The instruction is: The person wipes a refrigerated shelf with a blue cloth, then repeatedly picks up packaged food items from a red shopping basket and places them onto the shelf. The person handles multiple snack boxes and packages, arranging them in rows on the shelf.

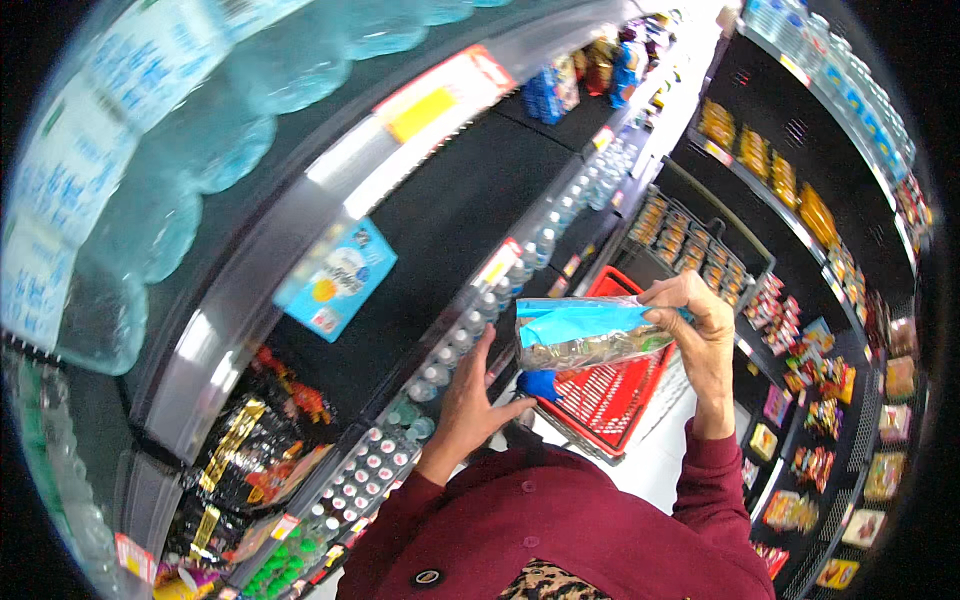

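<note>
My right hand [700, 330] pinches one end of a clear plastic packet [590, 335] with a bright blue upper part and brownish pieces inside. The packet lies roughly level in front of me, above a red shopping basket [610, 415]. Near the packet's other end is my left hand [465, 405], its thumb and fingers spread and nothing in it. Inside the basket, below the packet, a small blue item [540, 385] shows in part; what it is I cannot tell.
Rows of bottles [470, 325] line the shelves on my left, with a blue card [340, 280] hanging from a shelf edge. Dark crates of jars [690, 245] stand beyond the basket. Packaged snacks [800, 200] fill the shelving on my right.
</note>
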Tool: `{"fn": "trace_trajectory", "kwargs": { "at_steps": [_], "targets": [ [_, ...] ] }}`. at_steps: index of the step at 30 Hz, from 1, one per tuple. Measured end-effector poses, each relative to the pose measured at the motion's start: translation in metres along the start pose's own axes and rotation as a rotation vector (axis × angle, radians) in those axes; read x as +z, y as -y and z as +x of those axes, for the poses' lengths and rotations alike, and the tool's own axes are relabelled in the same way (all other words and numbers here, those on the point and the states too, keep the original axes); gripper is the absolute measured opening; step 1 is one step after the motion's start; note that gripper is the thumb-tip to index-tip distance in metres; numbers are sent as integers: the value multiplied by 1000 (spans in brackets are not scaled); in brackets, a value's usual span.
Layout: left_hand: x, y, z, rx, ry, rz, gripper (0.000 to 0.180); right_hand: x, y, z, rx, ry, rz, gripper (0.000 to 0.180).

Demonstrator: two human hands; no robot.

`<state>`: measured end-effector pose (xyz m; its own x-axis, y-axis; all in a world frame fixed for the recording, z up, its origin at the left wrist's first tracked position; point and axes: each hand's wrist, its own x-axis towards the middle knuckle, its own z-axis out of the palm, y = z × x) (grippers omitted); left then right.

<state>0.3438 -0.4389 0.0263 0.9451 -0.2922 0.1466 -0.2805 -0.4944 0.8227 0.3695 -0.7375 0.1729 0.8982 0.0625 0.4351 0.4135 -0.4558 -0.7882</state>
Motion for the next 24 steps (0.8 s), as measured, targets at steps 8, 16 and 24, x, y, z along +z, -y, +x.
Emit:
{"fn": "trace_trajectory", "kwargs": {
  "at_steps": [8,16,24],
  "targets": [
    [-36,39,-24,-148,-305,-181,70,85,47,88,-175,262,286,7],
    [-88,67,-20,-235,-738,-92,72,177,60,158,-270,386,459,14],
    [-117,93,-9,-263,-835,-126,64,262,7,196,-710,216,10,19]
  ]
}}
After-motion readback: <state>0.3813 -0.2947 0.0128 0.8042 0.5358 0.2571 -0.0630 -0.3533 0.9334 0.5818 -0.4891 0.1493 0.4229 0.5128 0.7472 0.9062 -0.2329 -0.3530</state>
